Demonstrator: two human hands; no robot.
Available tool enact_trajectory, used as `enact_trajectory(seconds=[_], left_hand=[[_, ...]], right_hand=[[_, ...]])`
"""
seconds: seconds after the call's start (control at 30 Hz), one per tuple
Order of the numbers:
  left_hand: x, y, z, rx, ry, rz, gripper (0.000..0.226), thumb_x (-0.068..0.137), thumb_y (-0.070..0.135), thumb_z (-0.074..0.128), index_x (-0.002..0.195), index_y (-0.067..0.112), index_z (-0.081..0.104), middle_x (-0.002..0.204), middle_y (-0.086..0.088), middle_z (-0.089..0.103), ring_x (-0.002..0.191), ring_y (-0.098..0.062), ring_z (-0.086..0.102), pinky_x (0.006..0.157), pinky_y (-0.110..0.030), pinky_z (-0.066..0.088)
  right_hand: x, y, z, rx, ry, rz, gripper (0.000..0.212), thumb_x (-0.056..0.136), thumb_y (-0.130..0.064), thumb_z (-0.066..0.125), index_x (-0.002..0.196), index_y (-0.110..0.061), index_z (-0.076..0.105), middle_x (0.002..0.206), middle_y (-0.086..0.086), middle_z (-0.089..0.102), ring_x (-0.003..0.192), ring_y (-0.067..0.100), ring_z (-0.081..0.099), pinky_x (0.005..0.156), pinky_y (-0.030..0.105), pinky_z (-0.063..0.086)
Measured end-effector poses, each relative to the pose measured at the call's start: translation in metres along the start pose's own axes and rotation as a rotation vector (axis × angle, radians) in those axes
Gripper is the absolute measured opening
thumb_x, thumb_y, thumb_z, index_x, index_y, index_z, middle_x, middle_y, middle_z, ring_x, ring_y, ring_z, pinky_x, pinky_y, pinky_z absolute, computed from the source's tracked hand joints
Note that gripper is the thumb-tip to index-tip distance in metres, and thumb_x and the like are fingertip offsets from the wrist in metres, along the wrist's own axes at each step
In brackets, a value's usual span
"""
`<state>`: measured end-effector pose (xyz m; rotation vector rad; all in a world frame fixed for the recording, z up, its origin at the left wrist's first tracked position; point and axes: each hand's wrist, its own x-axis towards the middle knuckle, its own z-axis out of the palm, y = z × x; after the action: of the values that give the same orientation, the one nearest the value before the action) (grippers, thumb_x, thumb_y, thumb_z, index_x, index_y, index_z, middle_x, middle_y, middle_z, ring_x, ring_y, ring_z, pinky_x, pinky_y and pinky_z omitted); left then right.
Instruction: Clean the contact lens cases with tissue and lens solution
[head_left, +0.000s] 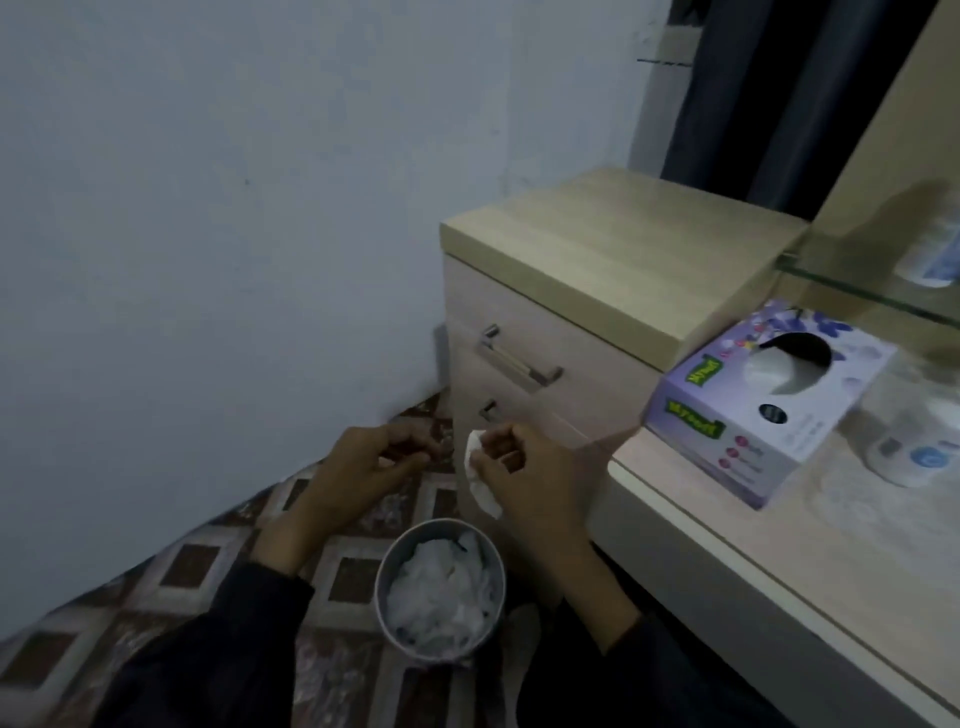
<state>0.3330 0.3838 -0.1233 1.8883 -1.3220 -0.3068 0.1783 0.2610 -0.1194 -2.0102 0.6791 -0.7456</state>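
The right hand (524, 467) is clenched around a crumpled white tissue (480, 475), which sticks out past the fingers on the left. Just beside it, the left hand (363, 462) has its fingers curled towards the thumb; the blur hides whether it pinches anything. Both wrists come out of dark sleeves.

Below the hands, a round grey waste bin (383, 587) stands on the floor, filled with crumpled white tissues (441, 597). Behind the right hand is a pale wooden drawer cabinet (597, 249) with a metal bar handle (519, 358).

To the right, a light wooden table (779, 571) carries a lilac tissue box (769, 410) with an oval opening on top. A blurred white bottle (914, 441) with a blue label stands just beside the box. Above them runs a glass shelf (857, 291).

The floor (197, 561) has a brown and cream diamond pattern. The wall (208, 208) is plain pale blue-grey, and a dark curtain (779, 104) hangs at the upper right.
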Motion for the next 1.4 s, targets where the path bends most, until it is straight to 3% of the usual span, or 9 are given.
enact_trajectory(seconds=[0.1, 0.3, 0.4, 0.53, 0.63, 0.8, 0.97, 1.17, 1.4], left_hand=[[-0.009, -0.029, 0.011, 0.037, -0.032, -0.061, 0.025, 0.083, 0.039, 0.055, 0.092, 0.021, 0.07, 0.09, 0.016, 0.069, 0.082, 0.002, 0.064, 0.073, -0.018, 0.051], [-0.023, -0.078, 0.033, 0.157, -0.13, -0.204, 0.026, 0.082, 0.0, 0.06, 0.095, 0.022, 0.069, 0.093, 0.015, 0.062, 0.085, 0.005, 0.056, 0.069, -0.003, 0.039], [-0.025, -0.082, 0.033, 0.177, -0.145, -0.202, 0.026, 0.082, -0.001, 0.061, 0.095, 0.021, 0.069, 0.092, 0.014, 0.061, 0.087, 0.002, 0.056, 0.07, -0.003, 0.037], [-0.018, -0.059, 0.025, 0.145, -0.108, -0.104, 0.021, 0.085, 0.011, 0.063, 0.091, 0.031, 0.064, 0.087, 0.022, 0.061, 0.084, 0.018, 0.053, 0.071, -0.002, 0.038], [-0.002, -0.024, 0.019, 0.12, -0.109, -0.023, 0.013, 0.086, 0.018, 0.061, 0.095, 0.023, 0.069, 0.093, 0.007, 0.069, 0.089, 0.002, 0.059, 0.073, -0.014, 0.047], [0.03, 0.054, 0.024, 0.071, -0.193, 0.168, 0.033, 0.081, 0.048, 0.047, 0.098, 0.029, 0.068, 0.098, 0.015, 0.069, 0.09, 0.002, 0.062, 0.077, -0.026, 0.051], [0.054, 0.127, 0.057, -0.019, -0.28, 0.345, 0.023, 0.085, 0.04, 0.052, 0.098, 0.032, 0.069, 0.095, 0.017, 0.069, 0.09, 0.003, 0.062, 0.079, -0.028, 0.051], [0.072, 0.207, 0.118, -0.147, -0.448, 0.497, 0.013, 0.088, 0.027, 0.062, 0.096, 0.023, 0.071, 0.089, 0.014, 0.071, 0.08, -0.004, 0.065, 0.072, -0.028, 0.052], [0.082, 0.271, 0.207, -0.184, -0.485, 0.533, 0.012, 0.088, 0.02, 0.061, 0.096, 0.02, 0.069, 0.088, 0.009, 0.068, 0.083, 0.0, 0.06, 0.065, -0.016, 0.047]], right_hand=[[-0.001, 0.026, 0.04, -0.052, -0.105, 0.048, 0.022, 0.088, -0.024, 0.064, 0.071, -0.03, 0.052, 0.068, -0.02, 0.052, 0.065, -0.005, 0.051, 0.06, 0.016, 0.041], [0.001, 0.069, 0.075, -0.208, -0.334, 0.216, 0.012, 0.088, -0.024, 0.061, 0.076, -0.022, 0.057, 0.076, -0.014, 0.051, 0.079, 0.009, 0.052, 0.051, 0.014, 0.03], [0.001, 0.069, 0.065, -0.186, -0.341, 0.227, 0.011, 0.088, -0.025, 0.061, 0.093, -0.021, 0.07, 0.089, -0.011, 0.065, 0.081, 0.006, 0.056, 0.058, 0.012, 0.04], [0.003, 0.046, 0.03, -0.085, -0.296, 0.2, 0.011, 0.087, -0.025, 0.063, 0.091, -0.019, 0.071, 0.088, -0.005, 0.07, 0.076, 0.004, 0.062, 0.062, 0.021, 0.05], [0.003, 0.016, -0.008, -0.046, -0.239, 0.091, 0.009, 0.087, -0.024, 0.065, 0.088, -0.017, 0.071, 0.086, -0.003, 0.07, 0.073, 0.008, 0.063, 0.061, 0.028, 0.055], [-0.004, -0.02, -0.087, 0.016, -0.121, -0.039, 0.007, 0.087, -0.019, 0.066, 0.09, -0.016, 0.071, 0.078, -0.006, 0.067, 0.069, 0.009, 0.063, 0.063, 0.034, 0.057], [-0.021, -0.016, -0.157, 0.037, 0.044, 0.015, 0.006, 0.086, -0.02, 0.066, 0.086, -0.02, 0.072, 0.069, 0.0, 0.066, 0.067, 0.023, 0.065, 0.06, 0.048, 0.055], [-0.057, 0.0, -0.235, 0.041, 0.183, 0.093, 0.01, 0.087, -0.008, 0.063, 0.085, -0.012, 0.072, 0.072, 0.002, 0.07, 0.067, 0.021, 0.065, 0.053, 0.033, 0.055], [-0.106, 0.035, -0.306, -0.008, 0.358, 0.203, 0.013, 0.088, -0.007, 0.061, 0.085, -0.014, 0.072, 0.074, 0.0, 0.07, 0.066, 0.017, 0.065, 0.054, 0.031, 0.055]])
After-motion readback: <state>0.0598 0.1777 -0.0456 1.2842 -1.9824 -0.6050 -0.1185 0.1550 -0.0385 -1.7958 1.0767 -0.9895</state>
